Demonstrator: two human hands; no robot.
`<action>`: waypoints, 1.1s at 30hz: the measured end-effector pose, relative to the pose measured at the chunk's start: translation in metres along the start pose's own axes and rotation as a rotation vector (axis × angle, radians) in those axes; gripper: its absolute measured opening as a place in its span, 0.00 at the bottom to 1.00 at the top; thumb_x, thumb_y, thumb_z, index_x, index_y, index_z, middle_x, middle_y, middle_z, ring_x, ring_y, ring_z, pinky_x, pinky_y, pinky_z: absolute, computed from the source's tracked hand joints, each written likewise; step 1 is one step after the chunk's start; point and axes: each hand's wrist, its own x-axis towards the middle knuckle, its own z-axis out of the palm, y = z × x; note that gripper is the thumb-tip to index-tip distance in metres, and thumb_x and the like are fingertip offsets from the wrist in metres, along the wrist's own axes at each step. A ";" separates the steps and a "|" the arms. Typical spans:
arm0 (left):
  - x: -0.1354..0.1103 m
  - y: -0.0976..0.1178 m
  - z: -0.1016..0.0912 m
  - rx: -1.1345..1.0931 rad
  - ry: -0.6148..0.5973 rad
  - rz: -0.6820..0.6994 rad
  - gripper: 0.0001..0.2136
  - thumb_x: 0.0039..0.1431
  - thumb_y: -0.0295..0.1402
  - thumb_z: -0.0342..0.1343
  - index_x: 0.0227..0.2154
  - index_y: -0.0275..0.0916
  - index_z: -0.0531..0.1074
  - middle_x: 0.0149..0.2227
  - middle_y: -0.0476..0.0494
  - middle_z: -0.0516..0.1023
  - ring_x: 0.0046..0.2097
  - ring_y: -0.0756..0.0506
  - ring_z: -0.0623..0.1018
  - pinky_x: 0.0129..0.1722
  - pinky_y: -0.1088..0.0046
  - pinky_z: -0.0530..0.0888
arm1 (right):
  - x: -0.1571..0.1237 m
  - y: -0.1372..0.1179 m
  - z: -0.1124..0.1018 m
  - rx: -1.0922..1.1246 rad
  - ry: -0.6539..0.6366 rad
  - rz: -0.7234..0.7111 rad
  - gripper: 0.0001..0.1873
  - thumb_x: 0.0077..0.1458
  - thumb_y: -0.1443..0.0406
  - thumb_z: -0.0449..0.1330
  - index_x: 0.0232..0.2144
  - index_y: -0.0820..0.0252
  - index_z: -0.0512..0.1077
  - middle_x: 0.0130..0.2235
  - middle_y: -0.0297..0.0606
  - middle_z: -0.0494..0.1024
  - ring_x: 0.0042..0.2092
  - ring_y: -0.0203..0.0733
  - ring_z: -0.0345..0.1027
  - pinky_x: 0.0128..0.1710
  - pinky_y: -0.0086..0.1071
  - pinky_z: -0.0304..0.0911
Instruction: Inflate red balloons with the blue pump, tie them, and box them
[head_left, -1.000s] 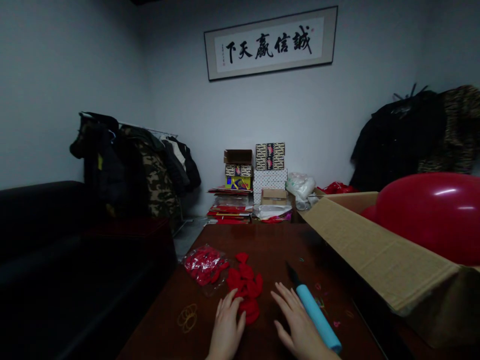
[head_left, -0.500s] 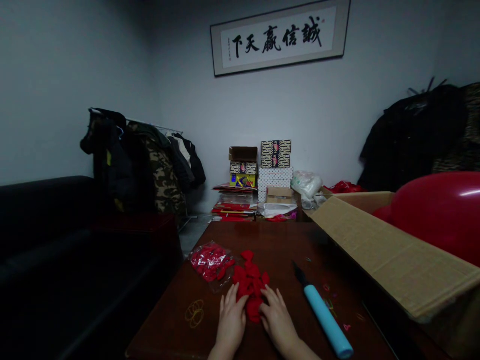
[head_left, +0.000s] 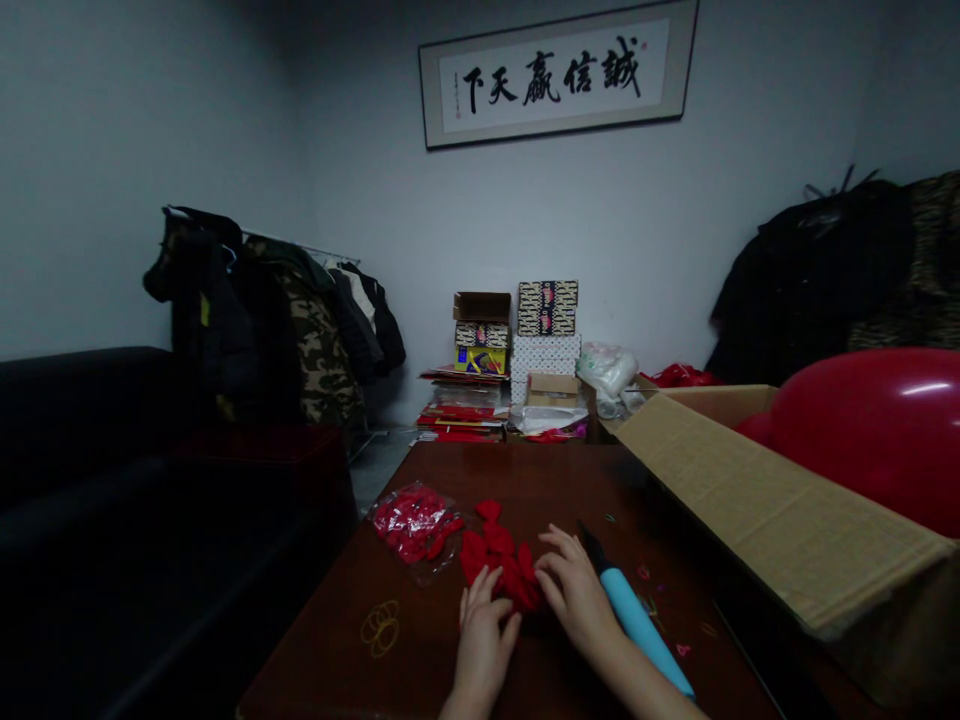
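A small pile of soft red pieces point(head_left: 499, 548), which look like uninflated balloons, lies on the brown table point(head_left: 315, 640). My left hand point(head_left: 484, 635) is at the pile's near left edge, fingers apart and touching or just over the pieces. Along the pile's right side is my right hand point(head_left: 576, 590), its fingers spread and curved toward the red pieces. I cannot make out anything held in either hand. A clear bag of similar red pieces point(head_left: 414, 522) lies to the left. Right of my right hand rests a blue balloon pump point(head_left: 643, 630) with a black nozzle, partly behind my forearm.
Yellow rubber bands point(head_left: 381, 628) lie on the table's left. Small coloured bits point(head_left: 651, 600) are scattered right of the pump. A cardboard box point(head_left: 787, 500) holding a big red balloon point(head_left: 870, 440) borders the table's right side. A black sofa point(head_left: 112, 560) stands at the left.
My right hand has moved up and to the right along the pile. My left hand has shifted slightly right and down. The near red pieces now sit more bunched together.
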 end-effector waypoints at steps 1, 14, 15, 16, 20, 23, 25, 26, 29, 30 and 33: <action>0.000 0.003 0.000 -0.059 0.003 0.000 0.08 0.49 0.26 0.51 0.23 0.41 0.74 0.56 0.42 0.69 0.61 0.39 0.60 0.59 0.51 0.54 | 0.003 0.003 -0.002 -0.005 0.014 0.013 0.10 0.54 0.63 0.49 0.32 0.54 0.70 0.52 0.41 0.67 0.61 0.46 0.50 0.61 0.51 0.42; -0.029 0.005 0.037 -1.539 -0.430 -0.879 0.10 0.48 0.38 0.59 0.30 0.37 0.74 0.40 0.40 0.78 0.42 0.43 0.76 0.39 0.67 0.70 | 0.019 0.026 0.018 -0.057 -0.113 0.203 0.13 0.50 0.60 0.51 0.35 0.55 0.73 0.52 0.40 0.68 0.59 0.46 0.54 0.58 0.43 0.47; -0.030 0.005 0.039 -1.604 -0.466 -0.927 0.10 0.48 0.37 0.59 0.30 0.36 0.74 0.40 0.40 0.79 0.42 0.43 0.77 0.39 0.67 0.70 | 0.015 0.027 0.017 -0.071 -0.127 0.209 0.13 0.51 0.60 0.51 0.35 0.54 0.73 0.53 0.40 0.68 0.59 0.46 0.53 0.59 0.43 0.47; -0.031 0.005 0.040 -1.648 -0.499 -0.959 0.10 0.49 0.37 0.59 0.30 0.35 0.74 0.39 0.40 0.79 0.41 0.43 0.77 0.39 0.67 0.70 | 0.011 0.028 0.016 -0.088 -0.139 0.217 0.13 0.51 0.60 0.51 0.35 0.54 0.73 0.53 0.40 0.68 0.59 0.45 0.53 0.59 0.43 0.47; -0.032 0.007 0.042 -1.725 -0.583 -1.001 0.10 0.50 0.37 0.59 0.32 0.34 0.74 0.37 0.40 0.80 0.40 0.43 0.78 0.39 0.68 0.70 | -0.009 0.033 0.004 -0.177 -0.156 0.253 0.14 0.50 0.61 0.51 0.37 0.54 0.72 0.55 0.39 0.66 0.61 0.47 0.51 0.59 0.45 0.44; -0.033 0.011 0.043 -1.729 -0.589 -0.984 0.09 0.50 0.34 0.59 0.32 0.34 0.74 0.38 0.41 0.80 0.41 0.43 0.78 0.38 0.68 0.70 | -0.024 0.041 -0.009 -0.261 -0.137 0.284 0.18 0.48 0.62 0.51 0.41 0.56 0.71 0.56 0.43 0.65 0.62 0.51 0.46 0.60 0.51 0.36; -0.035 0.013 0.045 -1.729 -0.556 -0.975 0.07 0.50 0.33 0.59 0.31 0.35 0.73 0.38 0.41 0.80 0.41 0.44 0.78 0.39 0.68 0.70 | -0.033 0.049 -0.015 -0.386 -0.105 0.311 0.23 0.48 0.62 0.51 0.47 0.61 0.69 0.58 0.47 0.63 0.63 0.54 0.43 0.60 0.55 0.30; -0.036 0.014 0.046 -1.733 -0.530 -0.976 0.07 0.50 0.32 0.60 0.31 0.35 0.73 0.39 0.41 0.80 0.41 0.44 0.78 0.38 0.68 0.70 | -0.037 0.053 -0.017 -0.472 -0.090 0.329 0.25 0.47 0.61 0.51 0.49 0.64 0.67 0.58 0.49 0.61 0.63 0.55 0.42 0.60 0.56 0.28; -0.036 0.017 0.049 -1.748 -0.424 -0.991 0.07 0.48 0.31 0.61 0.31 0.37 0.73 0.37 0.43 0.80 0.39 0.44 0.78 0.37 0.69 0.70 | -0.046 0.066 -0.018 -0.705 -0.078 0.397 0.32 0.47 0.57 0.52 0.52 0.69 0.63 0.60 0.53 0.58 0.64 0.58 0.40 0.59 0.58 0.27; -0.035 0.018 0.049 -1.748 -0.384 -0.999 0.07 0.48 0.31 0.62 0.30 0.37 0.72 0.36 0.43 0.81 0.38 0.44 0.79 0.37 0.69 0.70 | -0.048 0.070 -0.018 -0.741 -0.086 0.420 0.33 0.47 0.55 0.52 0.52 0.70 0.63 0.60 0.54 0.57 0.64 0.59 0.39 0.59 0.59 0.28; -0.028 0.022 0.047 -1.745 -0.290 -0.980 0.08 0.47 0.31 0.63 0.31 0.38 0.72 0.37 0.41 0.80 0.38 0.44 0.79 0.36 0.70 0.71 | -0.051 0.078 -0.014 -0.795 -0.113 0.467 0.33 0.48 0.51 0.51 0.49 0.70 0.66 0.60 0.54 0.58 0.63 0.60 0.39 0.58 0.60 0.28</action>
